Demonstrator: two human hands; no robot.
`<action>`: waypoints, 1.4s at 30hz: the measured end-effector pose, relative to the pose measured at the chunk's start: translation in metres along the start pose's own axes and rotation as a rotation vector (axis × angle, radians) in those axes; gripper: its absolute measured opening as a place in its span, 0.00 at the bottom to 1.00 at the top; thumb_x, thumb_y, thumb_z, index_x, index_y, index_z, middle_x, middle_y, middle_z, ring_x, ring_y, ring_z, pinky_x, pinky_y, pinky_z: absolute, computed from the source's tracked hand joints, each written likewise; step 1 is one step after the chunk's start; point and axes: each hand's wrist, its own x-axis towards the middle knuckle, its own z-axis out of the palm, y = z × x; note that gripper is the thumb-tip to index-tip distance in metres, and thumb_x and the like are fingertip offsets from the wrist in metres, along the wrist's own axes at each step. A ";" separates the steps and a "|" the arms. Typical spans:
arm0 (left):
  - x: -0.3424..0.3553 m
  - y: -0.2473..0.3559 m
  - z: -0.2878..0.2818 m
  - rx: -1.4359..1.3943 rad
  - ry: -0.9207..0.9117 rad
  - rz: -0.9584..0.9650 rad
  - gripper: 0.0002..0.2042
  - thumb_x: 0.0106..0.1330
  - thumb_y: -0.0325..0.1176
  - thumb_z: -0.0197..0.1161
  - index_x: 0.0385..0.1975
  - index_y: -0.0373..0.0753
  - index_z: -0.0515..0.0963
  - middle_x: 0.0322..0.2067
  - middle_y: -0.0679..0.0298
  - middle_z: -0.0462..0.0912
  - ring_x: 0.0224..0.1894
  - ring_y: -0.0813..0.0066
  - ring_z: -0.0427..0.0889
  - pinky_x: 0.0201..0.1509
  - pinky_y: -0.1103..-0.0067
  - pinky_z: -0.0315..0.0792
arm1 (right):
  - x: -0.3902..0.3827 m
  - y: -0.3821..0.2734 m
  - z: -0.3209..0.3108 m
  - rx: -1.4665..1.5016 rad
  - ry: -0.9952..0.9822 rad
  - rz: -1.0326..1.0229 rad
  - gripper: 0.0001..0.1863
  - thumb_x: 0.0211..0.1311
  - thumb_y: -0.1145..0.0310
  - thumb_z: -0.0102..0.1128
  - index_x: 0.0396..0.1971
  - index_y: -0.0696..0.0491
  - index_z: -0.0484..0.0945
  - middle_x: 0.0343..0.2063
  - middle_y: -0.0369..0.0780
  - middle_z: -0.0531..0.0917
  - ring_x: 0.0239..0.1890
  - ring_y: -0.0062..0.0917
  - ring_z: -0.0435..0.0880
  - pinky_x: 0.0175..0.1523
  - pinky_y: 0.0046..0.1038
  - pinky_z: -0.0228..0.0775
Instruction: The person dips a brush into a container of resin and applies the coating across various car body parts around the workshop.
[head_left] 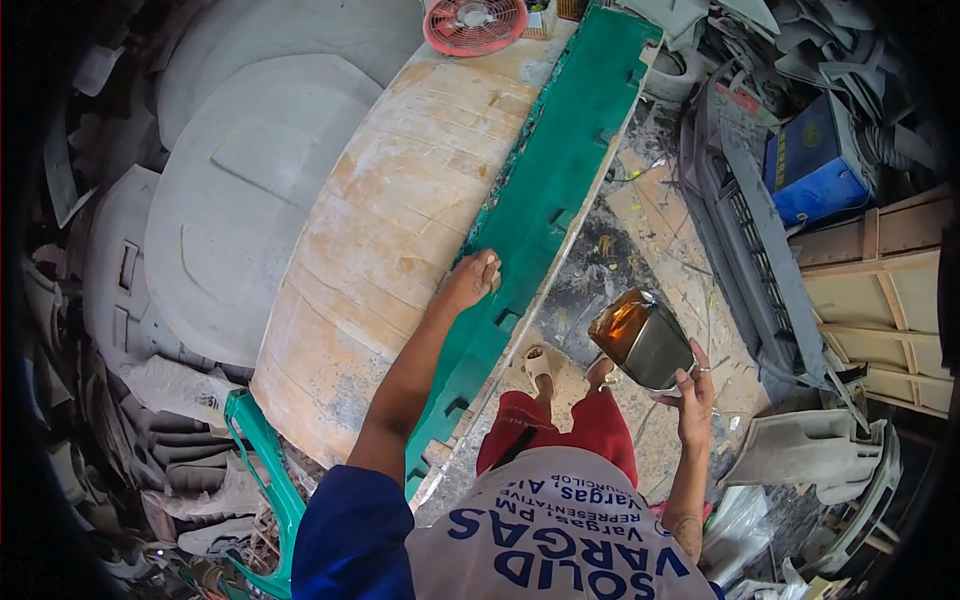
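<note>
My left hand is closed and rests on the long green panel, near its rough inner edge. Something small and pale seems to show between its fingers, but I cannot make it out. Off the panel's right side, my right hand grips a clear container by its near end. The container is tilted, with amber-brown liquid in it that looks darker toward my hand. Beneath the green panel lies a broad, curved tan mould with pale, chalky patches.
A red round fan stands at the mould's far end. Large grey shells lean at left, beside a green curved piece. On the right are a grey bumper-like part, a blue box and wooden frames.
</note>
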 end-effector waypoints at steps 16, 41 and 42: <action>-0.198 0.021 -0.038 0.056 -0.106 -0.376 0.06 0.73 0.30 0.53 0.37 0.34 0.72 0.31 0.46 0.76 0.35 0.45 0.79 0.38 0.60 0.72 | 0.019 -0.009 -0.005 0.079 -0.012 -0.046 0.34 0.67 0.57 0.57 0.71 0.48 0.61 0.48 0.41 0.75 0.47 0.28 0.82 0.37 0.29 0.86; 0.170 0.012 0.009 -0.028 -0.001 -0.102 0.05 0.72 0.29 0.54 0.39 0.34 0.74 0.32 0.47 0.82 0.36 0.46 0.83 0.36 0.63 0.74 | 0.149 -0.046 -0.088 0.041 0.055 -0.024 0.35 0.67 0.56 0.56 0.71 0.48 0.59 0.52 0.43 0.78 0.49 0.27 0.81 0.35 0.28 0.85; 0.169 0.021 0.006 -0.020 0.009 -0.114 0.05 0.72 0.29 0.54 0.39 0.34 0.74 0.32 0.47 0.82 0.36 0.46 0.83 0.36 0.63 0.74 | 0.162 -0.051 -0.090 0.030 0.032 -0.044 0.35 0.66 0.56 0.56 0.72 0.49 0.59 0.54 0.44 0.77 0.50 0.28 0.81 0.36 0.28 0.85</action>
